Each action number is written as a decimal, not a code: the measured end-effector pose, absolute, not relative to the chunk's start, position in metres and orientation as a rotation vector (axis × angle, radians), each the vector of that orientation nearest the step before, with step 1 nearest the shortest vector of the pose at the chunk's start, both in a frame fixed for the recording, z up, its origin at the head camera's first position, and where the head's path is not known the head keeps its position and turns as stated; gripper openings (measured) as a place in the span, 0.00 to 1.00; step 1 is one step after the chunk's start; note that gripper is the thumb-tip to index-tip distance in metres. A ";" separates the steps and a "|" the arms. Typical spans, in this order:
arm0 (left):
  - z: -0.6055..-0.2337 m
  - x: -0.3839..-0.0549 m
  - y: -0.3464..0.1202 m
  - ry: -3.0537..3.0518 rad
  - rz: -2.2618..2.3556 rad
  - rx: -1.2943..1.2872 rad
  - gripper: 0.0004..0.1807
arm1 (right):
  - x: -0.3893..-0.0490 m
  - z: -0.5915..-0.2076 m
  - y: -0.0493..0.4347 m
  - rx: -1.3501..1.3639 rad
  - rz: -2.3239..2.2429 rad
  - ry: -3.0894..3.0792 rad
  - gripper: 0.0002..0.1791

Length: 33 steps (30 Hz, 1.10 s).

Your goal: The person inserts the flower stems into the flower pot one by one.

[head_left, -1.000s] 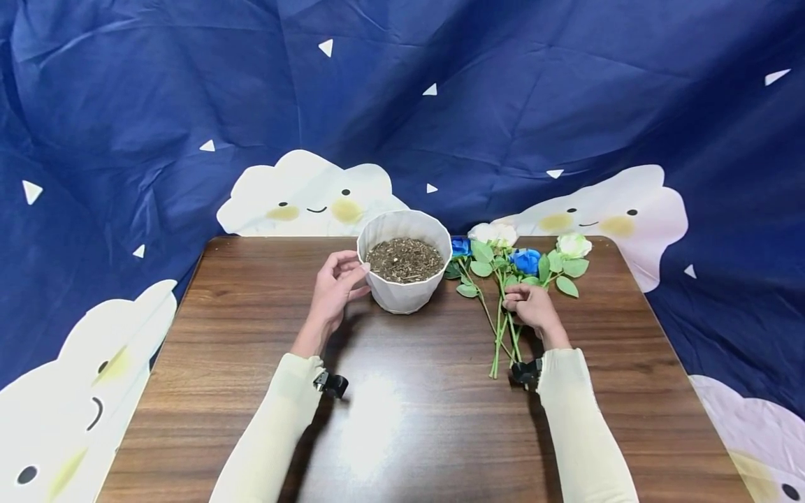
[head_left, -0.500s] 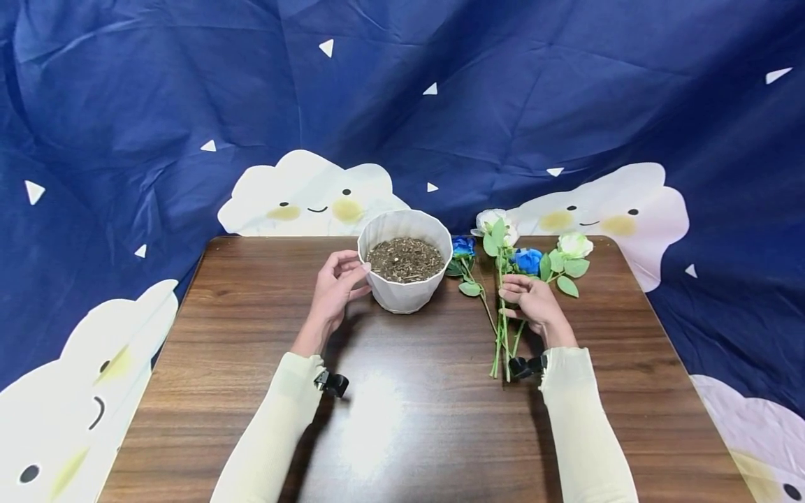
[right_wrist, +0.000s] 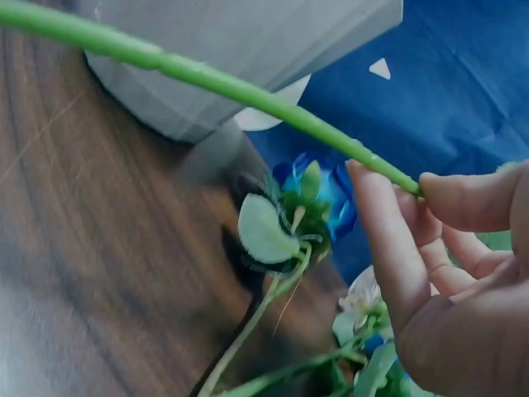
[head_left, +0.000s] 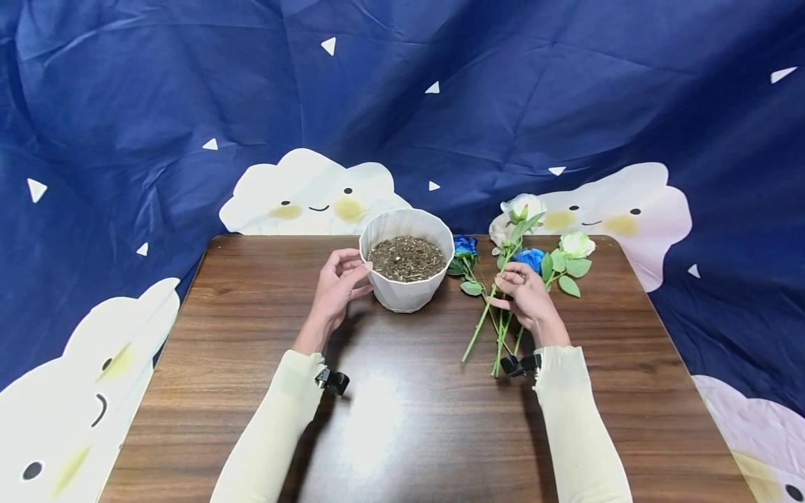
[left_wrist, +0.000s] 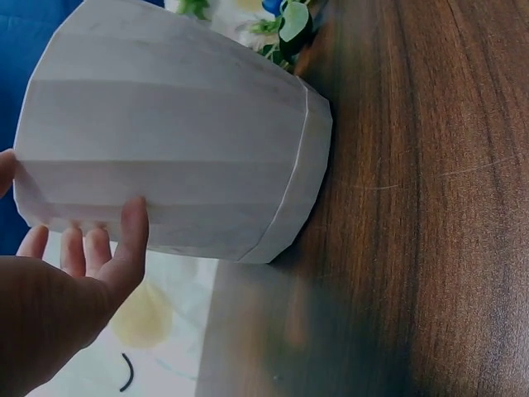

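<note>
A white faceted flowerpot (head_left: 409, 297) filled with brown soil (head_left: 407, 259) stands near the table's back edge. My left hand (head_left: 335, 286) touches its left side, thumb at the rim and loosely bent fingers against the wall (left_wrist: 165, 124). At the right, my right hand (head_left: 528, 299) pinches the green stem (right_wrist: 240, 89) of a white rose (head_left: 525, 207) between thumb and fingers. That rose is raised and tilted, bloom to the upper right and stem end to the lower left. Other roses lie around the hand: a blue rose (head_left: 465, 246), another blue rose (head_left: 530, 259) and a greenish-white rose (head_left: 576, 244).
A brown wooden table (head_left: 402, 419) carries everything. Behind it hangs a dark blue cloth (head_left: 377, 84) with white clouds. Another pale bloom (head_left: 501, 232) lies behind the raised rose, partly hidden. Black camera straps (head_left: 331, 382) sit on both wrists.
My right hand has lifted the white rose from among the others. Its bloom has swung up and right, its stem end left. The left hand and the flowerpot have not visibly moved.
</note>
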<state>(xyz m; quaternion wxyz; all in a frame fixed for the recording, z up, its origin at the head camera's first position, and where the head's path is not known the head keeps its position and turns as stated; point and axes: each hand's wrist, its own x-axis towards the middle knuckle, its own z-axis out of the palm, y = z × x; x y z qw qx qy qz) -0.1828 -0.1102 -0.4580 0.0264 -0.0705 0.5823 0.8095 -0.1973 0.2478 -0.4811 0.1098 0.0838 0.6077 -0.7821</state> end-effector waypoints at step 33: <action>-0.457 -0.184 -0.112 1.783 2.482 -0.205 0.23 | -0.197 -0.397 0.196 0.048 -2.913 1.570 0.16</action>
